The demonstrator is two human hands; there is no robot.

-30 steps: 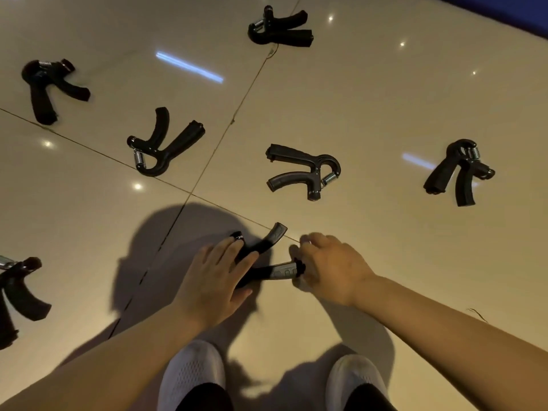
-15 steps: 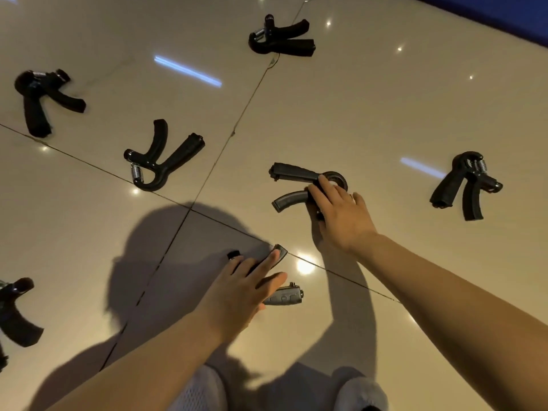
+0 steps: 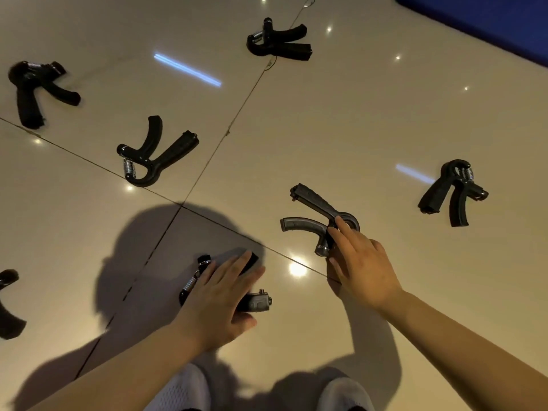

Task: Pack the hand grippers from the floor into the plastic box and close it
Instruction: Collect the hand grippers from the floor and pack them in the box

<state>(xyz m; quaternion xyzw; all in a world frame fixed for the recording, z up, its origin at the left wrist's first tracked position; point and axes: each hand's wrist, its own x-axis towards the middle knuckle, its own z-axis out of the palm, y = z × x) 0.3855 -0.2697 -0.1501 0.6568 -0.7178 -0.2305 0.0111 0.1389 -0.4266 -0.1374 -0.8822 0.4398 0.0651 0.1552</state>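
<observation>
Head view, left hand flat on one gripper, right hand pinching another (lifted).

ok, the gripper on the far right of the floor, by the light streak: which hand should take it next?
Probably the right hand: it lies nearer that far-right gripper, with bare floor between, though its fingers already hold the grey gripper. The left hand covers the near gripper on the opposite side.
</observation>
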